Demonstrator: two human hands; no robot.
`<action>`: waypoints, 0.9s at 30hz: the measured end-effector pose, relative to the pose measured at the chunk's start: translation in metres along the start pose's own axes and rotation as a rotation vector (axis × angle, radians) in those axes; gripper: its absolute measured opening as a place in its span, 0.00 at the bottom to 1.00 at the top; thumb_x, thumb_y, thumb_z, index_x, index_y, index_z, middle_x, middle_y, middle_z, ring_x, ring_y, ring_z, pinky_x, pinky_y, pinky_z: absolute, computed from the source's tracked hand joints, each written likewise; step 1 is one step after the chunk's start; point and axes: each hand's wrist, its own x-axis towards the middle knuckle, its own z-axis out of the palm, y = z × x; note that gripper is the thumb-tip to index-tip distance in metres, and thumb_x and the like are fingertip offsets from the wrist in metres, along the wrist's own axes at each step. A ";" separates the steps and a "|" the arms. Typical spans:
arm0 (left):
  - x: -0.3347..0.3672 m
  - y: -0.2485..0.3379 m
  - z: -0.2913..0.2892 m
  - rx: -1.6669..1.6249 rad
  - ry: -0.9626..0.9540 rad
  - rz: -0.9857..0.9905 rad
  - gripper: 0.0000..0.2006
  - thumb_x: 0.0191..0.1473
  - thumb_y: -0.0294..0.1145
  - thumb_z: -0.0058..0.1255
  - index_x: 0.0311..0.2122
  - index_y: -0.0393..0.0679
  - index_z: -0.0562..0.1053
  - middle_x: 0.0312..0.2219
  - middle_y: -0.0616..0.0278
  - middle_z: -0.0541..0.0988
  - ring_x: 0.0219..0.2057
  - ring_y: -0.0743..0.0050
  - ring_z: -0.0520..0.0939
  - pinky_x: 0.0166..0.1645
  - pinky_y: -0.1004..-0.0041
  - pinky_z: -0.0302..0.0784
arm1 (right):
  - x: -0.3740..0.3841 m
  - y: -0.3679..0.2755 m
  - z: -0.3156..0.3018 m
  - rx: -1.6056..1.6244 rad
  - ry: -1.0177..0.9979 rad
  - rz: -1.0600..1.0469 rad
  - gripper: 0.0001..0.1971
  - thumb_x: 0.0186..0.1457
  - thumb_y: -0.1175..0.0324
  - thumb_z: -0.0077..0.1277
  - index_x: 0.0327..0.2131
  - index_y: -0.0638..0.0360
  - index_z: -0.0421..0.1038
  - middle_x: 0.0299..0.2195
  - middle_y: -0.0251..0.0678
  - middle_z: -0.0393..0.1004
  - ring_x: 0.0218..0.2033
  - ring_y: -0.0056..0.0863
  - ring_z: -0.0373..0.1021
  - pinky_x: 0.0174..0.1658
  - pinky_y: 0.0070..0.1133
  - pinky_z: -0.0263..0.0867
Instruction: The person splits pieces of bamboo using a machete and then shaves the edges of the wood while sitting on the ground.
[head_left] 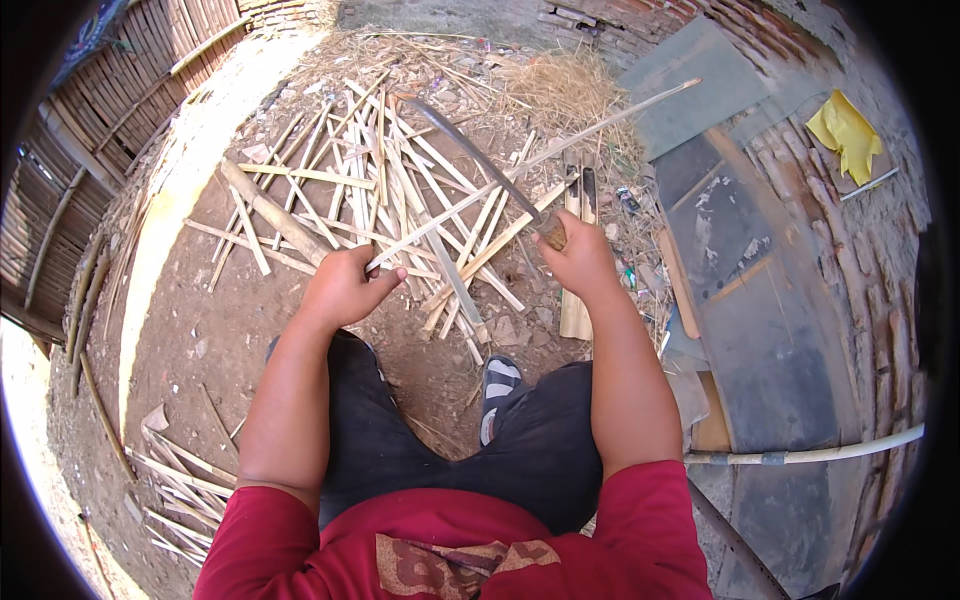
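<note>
The strip (575,146), likely light and springy, suits a near-end hold in the closed left grip (350,286), the right grip (580,256) enclosing the knife handle (551,233).

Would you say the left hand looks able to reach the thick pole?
Probably yes: nothing visible blocks the left hand from the thick pole, though it holds a strip.

Crimson shirt (640,515), blackish trousers (375,420), grey-and-white banded footwear (499,392), cream strip (440,228), dark grey blade (481,157), brown handle (552,236), bright yellow sheet (843,130) over there, brown dirt (200,375)
</note>
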 end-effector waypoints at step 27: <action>-0.006 0.006 -0.009 0.148 0.071 0.000 0.23 0.54 0.54 0.63 0.32 0.39 0.79 0.24 0.47 0.82 0.29 0.42 0.84 0.36 0.53 0.79 | 0.002 0.013 -0.028 0.094 0.067 0.077 0.14 0.55 0.61 0.63 0.40 0.59 0.77 0.30 0.45 0.82 0.32 0.47 0.78 0.37 0.36 0.72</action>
